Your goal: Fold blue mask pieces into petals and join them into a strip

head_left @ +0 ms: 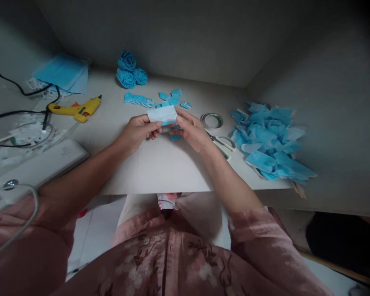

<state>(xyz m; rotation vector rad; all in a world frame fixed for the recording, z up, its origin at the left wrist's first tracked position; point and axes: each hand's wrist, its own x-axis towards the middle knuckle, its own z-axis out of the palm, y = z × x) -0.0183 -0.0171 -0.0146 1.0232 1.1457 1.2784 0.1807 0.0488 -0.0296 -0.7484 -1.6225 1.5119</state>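
Observation:
Between my two hands is a small folded piece of face-mask fabric (162, 114), white on top with light blue showing at its lower edge. My left hand (142, 127) pinches its left end between thumb and fingers. At the right end, my right hand (191, 128) grips it the same way, fingers curled behind. Under the right fingers a blue scrap (174, 134) lies on the table. Just beyond the hands are more cut blue pieces (172, 100) and a pleated blue strip (138, 100).
Three blue fabric roses (127, 77) stand at the back. To the left are a yellow glue gun (77, 109), stacked blue masks (61, 74) and a white power box (43, 164). A tape roll (212, 121), scissors (224, 144) and a heap of blue petals (268, 139) lie right.

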